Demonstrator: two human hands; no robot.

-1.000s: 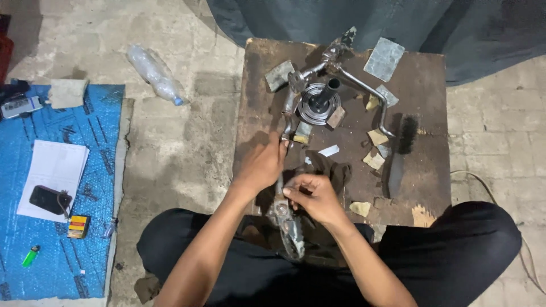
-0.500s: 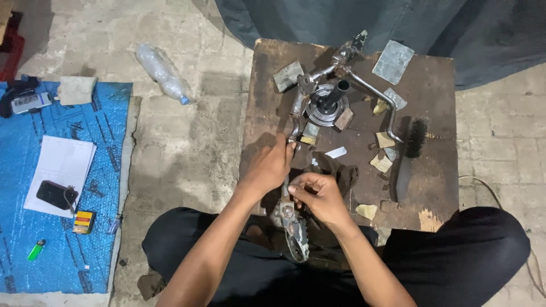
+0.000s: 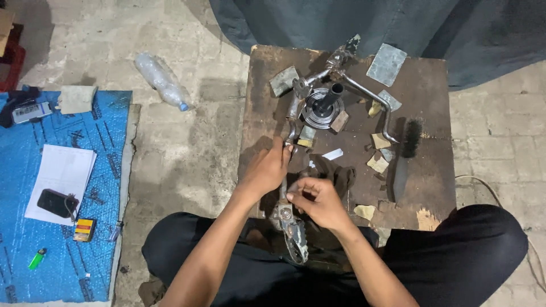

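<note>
A long metal lever part [image 3: 291, 227] with a toothed foot end lies over the near edge of a low dark wooden table [image 3: 432, 85]. My left hand [image 3: 267, 167] grips its shaft near the middle. My right hand [image 3: 318, 199] pinches a small piece against the shaft just beside it, with a dark rag [image 3: 335, 170] under the fingers. Whether that piece is sandpaper or cloth is unclear.
On the table stand a round metal hub with a black shaft [image 3: 324, 105], bent chrome rods [image 3: 369, 99], a wire brush [image 3: 405, 150] and scraps of sandpaper [image 3: 387, 63]. Left on the floor lie a plastic bottle [image 3: 160, 79] and a blue mat [image 3: 34, 267] with paper, a phone, a lighter.
The camera view shifted slightly, moving the table down and left in frame. Both hands stay on the metal lever, with small movement of my right fingers along the shaft.
</note>
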